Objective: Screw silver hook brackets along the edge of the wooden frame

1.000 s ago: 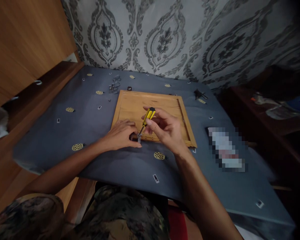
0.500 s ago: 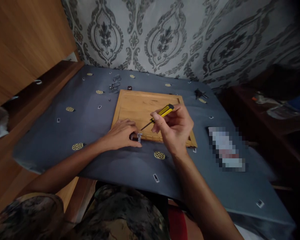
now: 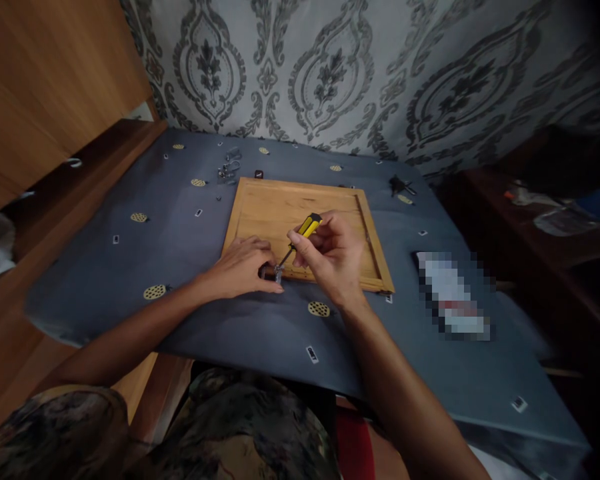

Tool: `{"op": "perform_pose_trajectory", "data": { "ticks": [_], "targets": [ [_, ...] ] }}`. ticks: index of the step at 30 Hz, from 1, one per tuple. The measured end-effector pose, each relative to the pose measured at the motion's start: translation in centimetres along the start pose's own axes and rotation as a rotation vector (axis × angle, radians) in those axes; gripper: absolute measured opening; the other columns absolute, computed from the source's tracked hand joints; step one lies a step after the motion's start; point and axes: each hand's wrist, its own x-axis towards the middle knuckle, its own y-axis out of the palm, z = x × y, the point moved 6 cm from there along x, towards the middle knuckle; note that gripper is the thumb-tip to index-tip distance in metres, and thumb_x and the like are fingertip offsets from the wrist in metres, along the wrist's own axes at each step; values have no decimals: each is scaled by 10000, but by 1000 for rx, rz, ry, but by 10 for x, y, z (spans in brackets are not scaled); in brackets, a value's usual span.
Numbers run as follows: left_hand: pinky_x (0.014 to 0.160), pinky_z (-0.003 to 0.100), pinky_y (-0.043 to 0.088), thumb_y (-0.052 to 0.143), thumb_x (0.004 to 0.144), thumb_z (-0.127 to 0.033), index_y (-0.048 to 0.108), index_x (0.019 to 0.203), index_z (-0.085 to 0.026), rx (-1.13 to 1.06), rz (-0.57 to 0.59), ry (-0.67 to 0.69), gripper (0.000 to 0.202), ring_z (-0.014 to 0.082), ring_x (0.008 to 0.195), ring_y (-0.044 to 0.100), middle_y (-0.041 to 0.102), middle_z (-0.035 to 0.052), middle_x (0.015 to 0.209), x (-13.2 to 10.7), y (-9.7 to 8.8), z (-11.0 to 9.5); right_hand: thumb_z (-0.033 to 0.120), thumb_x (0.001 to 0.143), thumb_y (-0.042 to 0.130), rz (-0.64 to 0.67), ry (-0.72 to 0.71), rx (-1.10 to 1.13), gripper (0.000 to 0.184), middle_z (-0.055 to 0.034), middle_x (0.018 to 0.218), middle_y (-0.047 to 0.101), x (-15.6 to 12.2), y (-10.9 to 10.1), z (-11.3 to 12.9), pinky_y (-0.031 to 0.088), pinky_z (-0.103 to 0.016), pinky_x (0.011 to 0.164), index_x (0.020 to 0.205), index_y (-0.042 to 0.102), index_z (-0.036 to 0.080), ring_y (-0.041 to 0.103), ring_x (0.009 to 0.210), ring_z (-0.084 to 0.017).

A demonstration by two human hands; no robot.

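My right hand (image 3: 333, 257) grips a yellow and black screwdriver (image 3: 309, 227) by its handle, tilted, with the shaft pointing down to the left. Its tip meets, or nearly meets, a small silvery metal fitting (image 3: 279, 274) at the near edge of a framed wooden panel (image 3: 280, 207). My left hand (image 3: 245, 267) is closed around that fitting, thumb below and fingers above, and rests on the panel's near left corner. The fingers partly hide the fitting, so its exact kind is unclear.
Several small metal pieces (image 3: 229, 169) lie beyond the panel's far left corner, beside a small black object (image 3: 259, 174). A dark object (image 3: 400, 187) sits at the far right. A blurred-out flat item (image 3: 450, 293) lies on the blue tablecloth (image 3: 90, 287) at right.
My right hand has moved left and slightly down with the screwdriver, bringing its tip to the metal fitting. The screwdriver now stands steeper. My left hand stays in place.
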Motion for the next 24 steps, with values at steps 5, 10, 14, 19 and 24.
{"op": "perform_pose_trajectory", "data": {
  "ticks": [5, 10, 14, 19, 24],
  "targets": [
    [891, 406, 429, 787, 848, -560, 726, 908, -189, 23, 20, 2, 380, 284, 981, 604, 653, 51, 912, 1, 0, -1, 523, 765, 865, 48, 1, 27, 479, 71, 695, 599, 2, -1, 1, 439, -231, 399, 844, 472, 260, 565, 434, -72],
    [883, 405, 435, 793, 846, -552, 717, 884, -179, 28, 24, 8, 382, 285, 969, 610, 655, 56, 907, 1, -1, -1, 507, 835, 808, 192, 19, -12, 372, 55, 691, 612, 4, -4, 9, 514, -259, 488, 1004, 656, 213, 622, 510, -99],
    [892, 416, 438, 801, 837, -545, 707, 852, -186, 3, 18, 5, 372, 295, 993, 611, 661, 60, 916, 1, -1, -1, 509, 774, 860, 164, 19, -34, 362, 41, 706, 640, 4, -7, 11, 484, -236, 443, 871, 675, 213, 566, 483, -77],
    [911, 429, 436, 807, 837, -519, 700, 852, -193, -40, -8, 8, 344, 303, 1043, 609, 681, 64, 977, 1, -1, 0, 517, 709, 902, 101, 60, 15, 463, 27, 736, 683, 2, -3, 4, 481, -220, 413, 784, 542, 236, 537, 478, -70],
    [888, 414, 441, 796, 841, -542, 713, 870, -193, -11, 2, 14, 360, 291, 1005, 617, 671, 57, 944, 1, 0, 0, 518, 771, 860, 177, 42, 15, 409, 27, 782, 685, 2, -2, 7, 518, -249, 489, 949, 636, 225, 597, 526, -84]
  ]
}}
